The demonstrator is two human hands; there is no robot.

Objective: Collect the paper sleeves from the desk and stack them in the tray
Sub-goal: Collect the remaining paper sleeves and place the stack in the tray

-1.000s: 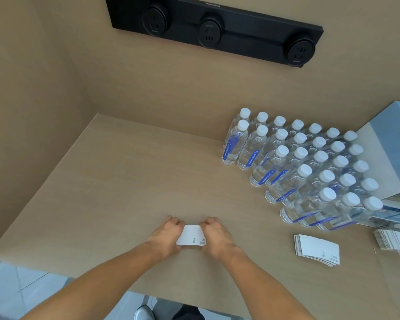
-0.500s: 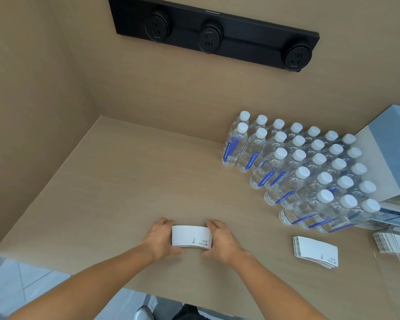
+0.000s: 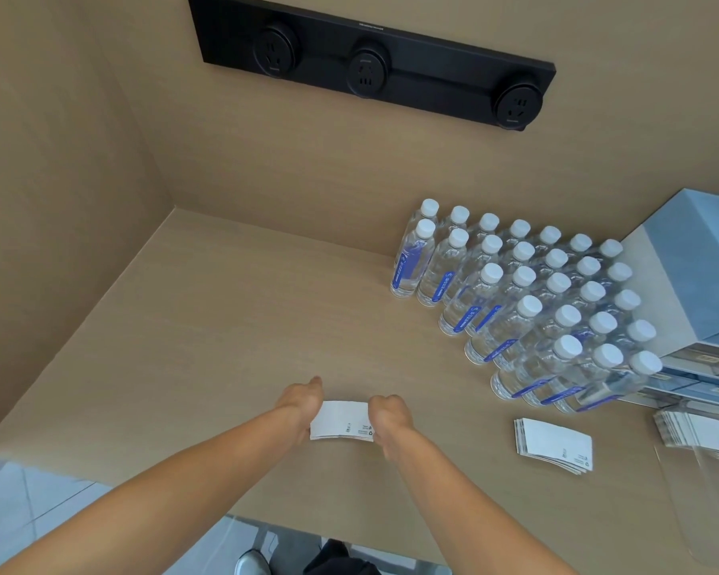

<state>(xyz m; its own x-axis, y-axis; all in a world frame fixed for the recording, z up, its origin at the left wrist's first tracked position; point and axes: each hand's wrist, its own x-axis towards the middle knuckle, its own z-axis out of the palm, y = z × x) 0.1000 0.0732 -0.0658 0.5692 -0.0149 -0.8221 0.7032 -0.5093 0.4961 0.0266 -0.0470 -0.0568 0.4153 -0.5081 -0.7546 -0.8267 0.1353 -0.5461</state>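
Note:
A small stack of white paper sleeves is held between both hands just above the wooden desk, near its front edge. My left hand grips the stack's left end and my right hand grips its right end. A second stack of sleeves lies fanned on the desk to the right. Further right, a third stack sits inside a clear tray whose walls are hard to make out.
Several rows of capped water bottles stand at the back right. A pale blue box sits behind them over flat drawers. A black socket strip runs along the back wall. A wooden side wall closes the left.
Both hands have kept hold of the sleeve stack; it has shifted slightly and now lies flatter between them, squared up at the ends.

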